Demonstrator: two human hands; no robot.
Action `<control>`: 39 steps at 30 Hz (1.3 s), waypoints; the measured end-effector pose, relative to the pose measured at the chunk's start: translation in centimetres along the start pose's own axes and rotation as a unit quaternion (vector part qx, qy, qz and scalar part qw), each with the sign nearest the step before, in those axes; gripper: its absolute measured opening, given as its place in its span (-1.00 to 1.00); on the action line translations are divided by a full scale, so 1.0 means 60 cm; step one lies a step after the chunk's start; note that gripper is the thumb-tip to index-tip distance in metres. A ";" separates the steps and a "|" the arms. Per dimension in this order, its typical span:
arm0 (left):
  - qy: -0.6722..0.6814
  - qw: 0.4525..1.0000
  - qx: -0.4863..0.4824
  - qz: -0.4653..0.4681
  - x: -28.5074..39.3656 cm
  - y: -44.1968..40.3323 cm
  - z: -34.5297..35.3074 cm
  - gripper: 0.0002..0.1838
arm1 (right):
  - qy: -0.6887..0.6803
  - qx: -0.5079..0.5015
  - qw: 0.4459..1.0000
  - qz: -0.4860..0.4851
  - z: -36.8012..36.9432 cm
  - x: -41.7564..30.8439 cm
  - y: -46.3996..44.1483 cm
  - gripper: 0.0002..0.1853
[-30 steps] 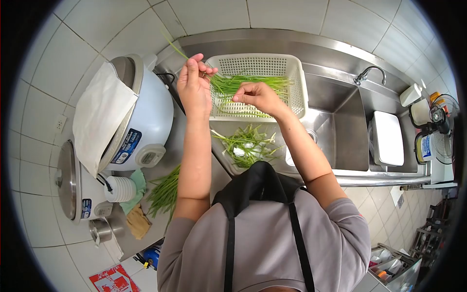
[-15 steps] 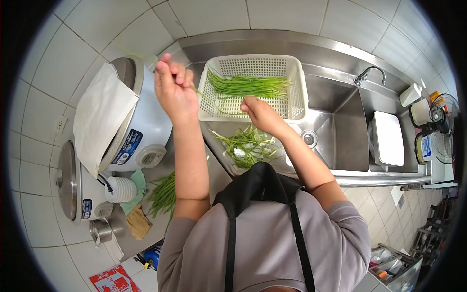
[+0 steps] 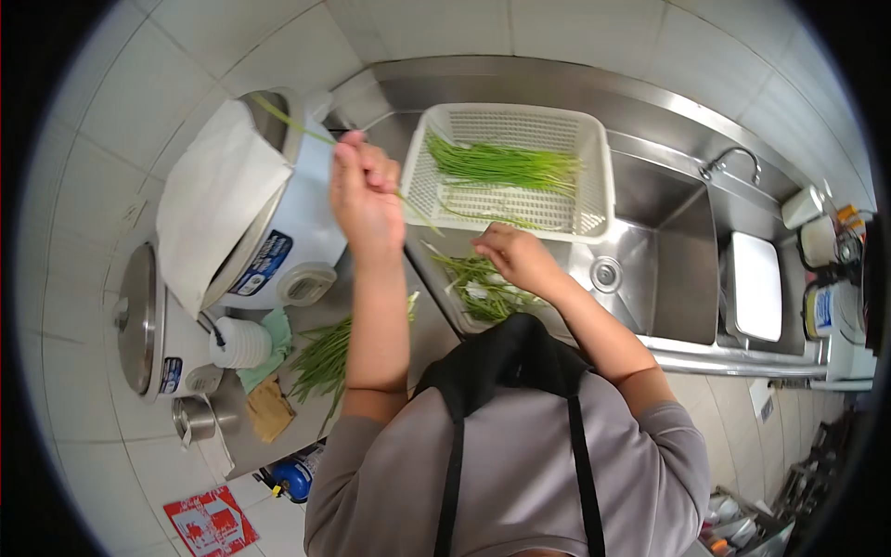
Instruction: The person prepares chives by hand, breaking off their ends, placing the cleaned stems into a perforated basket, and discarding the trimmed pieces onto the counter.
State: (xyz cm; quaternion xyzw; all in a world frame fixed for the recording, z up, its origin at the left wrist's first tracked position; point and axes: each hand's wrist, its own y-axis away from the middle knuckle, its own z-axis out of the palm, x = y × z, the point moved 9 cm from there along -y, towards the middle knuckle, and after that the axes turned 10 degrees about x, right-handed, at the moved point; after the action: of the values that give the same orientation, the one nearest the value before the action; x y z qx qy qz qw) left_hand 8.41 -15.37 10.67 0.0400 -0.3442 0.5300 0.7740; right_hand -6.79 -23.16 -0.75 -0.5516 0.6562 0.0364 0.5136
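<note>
My left hand (image 3: 364, 190) is closed on a thin green stalk (image 3: 295, 123), which sticks out to both sides of it, left of the white basket. Green stalks (image 3: 506, 167) lie in a bundle inside the perforated white basket (image 3: 605, 200), with a few loose ones nearer its front side. My right hand (image 3: 522, 260) is closed over the pile of trimmings (image 3: 483, 290) below the basket; whatever its fingertips hold is too small to make out. Another bunch of green stalks (image 3: 325, 357) lies on the counter beside my left forearm.
A large rice cooker (image 3: 320, 200) with a white cloth (image 3: 218, 195) stands at the left, a second cooker (image 3: 172, 330) below it. Stacked white cups (image 3: 243, 343) are beside that. The steel sink (image 3: 682, 269), faucet (image 3: 733, 160) and a white-lidded container (image 3: 756, 286) are at the right.
My left hand moved left from the basket with the stalk, then slightly down. My right hand moved down from over the basket toward the trimmings. The camera view has shifted a little.
</note>
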 end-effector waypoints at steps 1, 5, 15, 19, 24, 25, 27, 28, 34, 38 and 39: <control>-0.010 1.000 0.011 -0.006 -0.010 0.007 -0.006 -0.76 | -0.029 0.032 0.999 -0.008 -0.009 -0.020 -0.019 -0.87; -0.047 0.997 0.046 -0.040 -0.038 0.030 -0.022 -0.76 | -0.063 0.141 0.987 -0.041 -0.062 -0.096 -0.074 -0.79; -0.516 0.848 -0.108 -0.054 -0.060 0.113 -0.039 -0.72 | 0.267 0.056 0.914 -0.299 -0.088 -0.185 -0.134 -0.82; -0.566 0.815 -0.102 -0.073 -0.045 0.129 -0.052 -0.72 | 0.157 0.072 0.967 -0.186 -0.090 -0.131 -0.139 -0.92; -0.613 0.775 -0.146 -0.045 0.025 0.131 -0.071 -0.82 | -0.034 0.135 0.990 -0.026 -0.129 -0.047 -0.131 -0.92; -0.610 0.773 -0.168 -0.033 0.046 0.127 -0.078 -0.83 | -0.030 0.101 0.994 -0.020 -0.123 -0.035 -0.120 -0.92; -0.615 0.764 -0.189 -0.049 0.077 0.124 -0.111 -0.85 | -0.048 0.018 0.998 0.037 -0.095 -0.004 -0.098 -0.92; -0.604 0.773 -0.192 -0.034 0.090 0.126 -0.119 -0.85 | -0.071 -0.033 0.993 0.091 -0.070 0.020 -0.075 -0.93; -0.602 0.758 -0.213 -0.137 0.082 0.173 -0.257 -0.87 | 0.013 -0.187 0.982 0.007 0.052 0.064 0.032 -0.89; -0.672 0.667 -0.283 -0.157 0.087 0.206 -0.322 -0.84 | 0.076 -0.194 0.976 -0.062 0.070 0.063 0.056 -0.87; -0.697 0.633 -0.308 -0.134 0.095 0.209 -0.324 -0.82 | 0.084 -0.194 0.976 -0.050 0.069 0.069 0.057 -0.89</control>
State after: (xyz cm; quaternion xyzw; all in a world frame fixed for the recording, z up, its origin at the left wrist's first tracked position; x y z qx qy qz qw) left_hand 8.46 2.90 -4.65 0.2027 -0.9156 0.0981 0.3332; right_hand -6.20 -22.09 -7.42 -0.6739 0.6490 0.0913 0.3411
